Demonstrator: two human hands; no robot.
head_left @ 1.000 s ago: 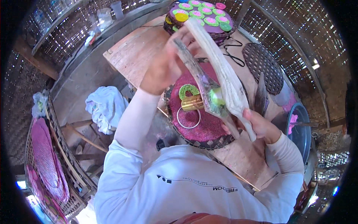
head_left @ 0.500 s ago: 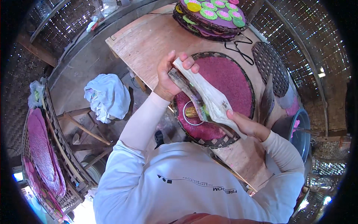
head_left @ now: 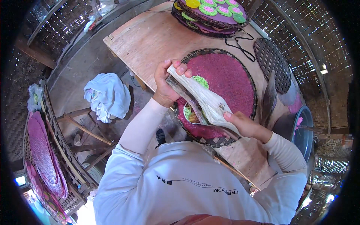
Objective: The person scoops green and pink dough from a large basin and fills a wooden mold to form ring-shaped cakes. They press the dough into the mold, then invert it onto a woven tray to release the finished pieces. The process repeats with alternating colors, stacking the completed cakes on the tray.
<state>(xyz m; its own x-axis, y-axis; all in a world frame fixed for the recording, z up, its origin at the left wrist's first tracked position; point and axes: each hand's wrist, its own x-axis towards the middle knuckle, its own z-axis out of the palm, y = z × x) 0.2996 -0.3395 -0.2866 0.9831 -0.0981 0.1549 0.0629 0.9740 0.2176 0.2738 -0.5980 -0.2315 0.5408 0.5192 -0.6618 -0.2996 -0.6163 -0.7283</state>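
Observation:
Both my hands hold a two-armed wooden press (head_left: 210, 98), pale on top and darker beneath, slanting over a round tray. My left hand (head_left: 167, 80) wraps its upper left end. My right hand (head_left: 245, 125) grips the lower right end, its thumb on top. Under the press, a brown cylinder-like part (head_left: 193, 117) shows within a pale ring (head_left: 185, 111). Thin green strands (head_left: 188, 109) lie inside the ring, partly hidden. Another patch of green strands (head_left: 201, 80) rests on the magenta mat (head_left: 228, 75) of the woven-rimmed tray (head_left: 256, 90).
Trays of green and pink strand rounds (head_left: 215, 11) stack at the table's (head_left: 142, 41) far end. A perforated woven mat (head_left: 272, 65), a dark blade-shaped piece (head_left: 269, 99) and a blue-grey tub (head_left: 305, 131) are at right. Left are a white cloth bundle (head_left: 108, 97) and a rack with pink sheets (head_left: 43, 153).
The press and both hands have shifted slightly left. Green strands now show inside the ring, and a green patch on the mat has come into sight beside the press.

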